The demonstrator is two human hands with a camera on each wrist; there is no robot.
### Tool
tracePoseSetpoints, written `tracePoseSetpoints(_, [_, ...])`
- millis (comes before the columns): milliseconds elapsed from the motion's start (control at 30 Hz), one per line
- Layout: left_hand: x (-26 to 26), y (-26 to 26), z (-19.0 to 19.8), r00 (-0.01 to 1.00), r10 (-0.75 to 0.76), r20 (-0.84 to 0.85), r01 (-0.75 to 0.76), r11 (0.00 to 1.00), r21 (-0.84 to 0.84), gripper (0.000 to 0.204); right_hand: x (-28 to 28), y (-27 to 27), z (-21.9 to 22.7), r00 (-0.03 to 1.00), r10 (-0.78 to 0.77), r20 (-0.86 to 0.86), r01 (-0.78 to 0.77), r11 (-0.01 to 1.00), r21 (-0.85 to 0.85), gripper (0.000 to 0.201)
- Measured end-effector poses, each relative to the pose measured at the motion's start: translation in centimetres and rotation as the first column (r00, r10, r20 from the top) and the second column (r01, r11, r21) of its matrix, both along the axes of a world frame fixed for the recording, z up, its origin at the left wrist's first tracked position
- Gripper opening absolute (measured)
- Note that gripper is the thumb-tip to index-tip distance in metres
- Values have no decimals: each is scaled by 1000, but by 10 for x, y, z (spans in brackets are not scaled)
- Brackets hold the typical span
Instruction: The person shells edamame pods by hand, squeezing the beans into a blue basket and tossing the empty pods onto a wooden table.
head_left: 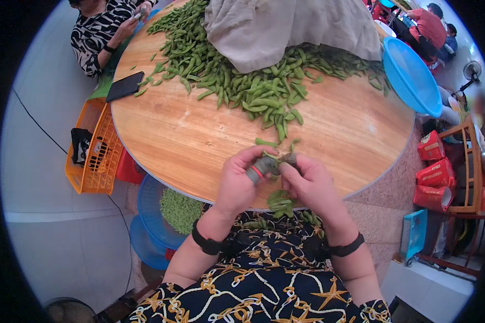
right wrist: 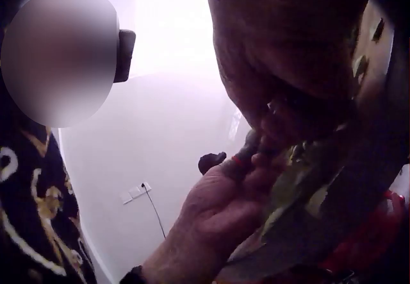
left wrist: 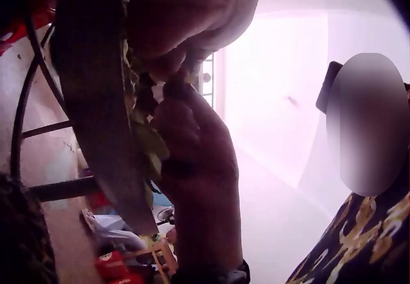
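I have a slim green pod [head_left: 271, 156] up between my two hands, just above the near edge of the round, pale wooden desk [head_left: 167, 134]. My left hand [head_left: 240, 180] pinches it, the grey-green wrapping with a red band [head_left: 257, 171] round one finger. My right hand [head_left: 311, 181] is curled in close, fingers drawn together and, as far as I can make out, pinching the pod too; the brown, ribbed finger cover [head_left: 289, 158] hides the exact contact.

I judge the step to be opening this pod. To do it well, I should steady it lightly with the left, press along the seam with the covered right fingers, and squeeze evenly so the beans are not crushed. Keeping both wrists low over the desk should stop beans from springing away. The heaped green pods [head_left: 258, 94] lie within reach ahead; the shelled pale-green beans [head_left: 180, 210] sit low on my left in a blue plastic basin [head_left: 147, 202].
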State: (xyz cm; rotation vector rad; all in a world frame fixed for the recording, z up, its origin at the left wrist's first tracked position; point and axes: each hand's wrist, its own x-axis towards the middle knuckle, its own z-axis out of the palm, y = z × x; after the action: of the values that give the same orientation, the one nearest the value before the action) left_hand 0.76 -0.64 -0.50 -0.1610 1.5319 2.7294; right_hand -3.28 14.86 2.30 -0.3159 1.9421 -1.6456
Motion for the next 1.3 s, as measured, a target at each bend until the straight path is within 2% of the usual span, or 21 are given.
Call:
tracePoseSetpoints(133, [2,-19,2,997,71,17,-71,997,-35,26,-5,-6,-9,886,21,-463,86,974,209,17])
tracePoseSetpoints(167, [2,-22,4,996,89,-1,-89,987,-132,24,-7,-9,-6,887,23,-462,84,974,209,17])
tracePoseSetpoints(233, [6,-29,10,994,109,-20,-111,967,-228,22,-14,-17,4,703,117,-702,239,890,388,18])
tracePoseSetpoints(300, [11,-34,16,984,-175,42,166,792,-587,23,-21,-28,-4,645,275,-713,257,801,541,17])
tracePoseSetpoints(333, [11,-33,15,984,-175,42,166,793,-587,23,-23,-31,-8,584,431,-688,288,683,671,16])
tracePoseSetpoints(400, [11,-32,14,977,-178,-118,23,640,-768,27,-25,-36,-8,609,420,-673,298,665,685,14])
tracePoseSetpoints(433, [10,-30,17,978,-171,-122,17,641,-767,27,-25,-38,-8,635,407,-656,305,648,698,14])
tracePoseSetpoints(467, [10,-27,22,984,-102,-147,-55,609,-791,30,-25,-37,-10,632,412,-656,302,648,699,14])
tracePoseSetpoints(533, [5,-19,26,984,-27,-176,-129,573,-809,32,-27,-29,-12,629,177,-757,265,866,423,15])
tracePoseSetpoints(567, [3,-15,26,980,-25,-195,-147,562,-814,34,-28,-25,-9,629,182,-756,261,866,426,15])
tracePoseSetpoints(600, [0,-12,27,976,-27,-214,-164,551,-818,36,-28,-23,-1,885,58,-461,103,943,318,16])
tracePoseSetpoints(633, [-2,-9,26,976,-27,-216,-165,553,-817,36,-29,-20,4,997,2,-72,8,990,143,17])
tracePoseSetpoints(733, [-10,-5,17,953,-48,-300,-232,522,-821,30,-29,-9,8,998,6,62,-7,1000,3,18])
tracePoseSetpoints(800, [-15,-6,5,989,69,-127,-130,808,-575,23,-27,-3,7,995,-66,71,69,996,-55,18])
tracePoseSetpoints(833, [-17,-8,2,989,71,-129,-133,807,-575,23,-26,-2,7,987,-136,84,145,983,-114,17])
tracePoseSetpoints(867, [-18,-13,-2,998,43,-42,-53,966,-253,20,-25,-1,5,988,-132,84,141,984,-114,17])
tracePoseSetpoints(900, [-18,-14,-3,999,-15,28,12,994,108,17,-24,0,3,991,-117,64,124,984,-127,17])
tracePoseSetpoints(1100, [-20,7,-1,996,57,-62,-56,998,4,21,-16,-3,-3,995,-35,90,48,988,-147,15])
tracePoseSetpoints(1133, [-21,6,2,996,61,-66,-60,998,8,21,-18,2,-2,978,12,207,38,971,-237,15])
tracePoseSetpoints(1200, [-20,2,11,990,-139,-4,135,953,271,21,-22,7,1,946,74,315,33,946,-323,15])
tracePoseSetpoints(1300, [-21,-4,-4,977,-207,-52,212,920,330,21,-20,8,9,881,187,436,-8,925,-380,18])
